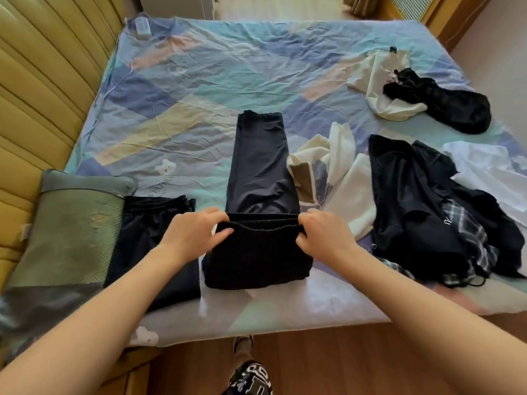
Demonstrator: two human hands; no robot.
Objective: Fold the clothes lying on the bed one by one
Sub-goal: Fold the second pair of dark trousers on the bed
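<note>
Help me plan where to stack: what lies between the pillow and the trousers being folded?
In the head view, one folded dark garment lies between the pillow and the trousers.

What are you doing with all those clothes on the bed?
A person is folding clothes. Both hands, the left hand and the right hand, grip the waistband end of dark trousers laid out on the bed, folded partway over. A folded dark garment lies to the left, beside a pillow. Unfolded piles, black clothes and white clothes, wait on the right.
</note>
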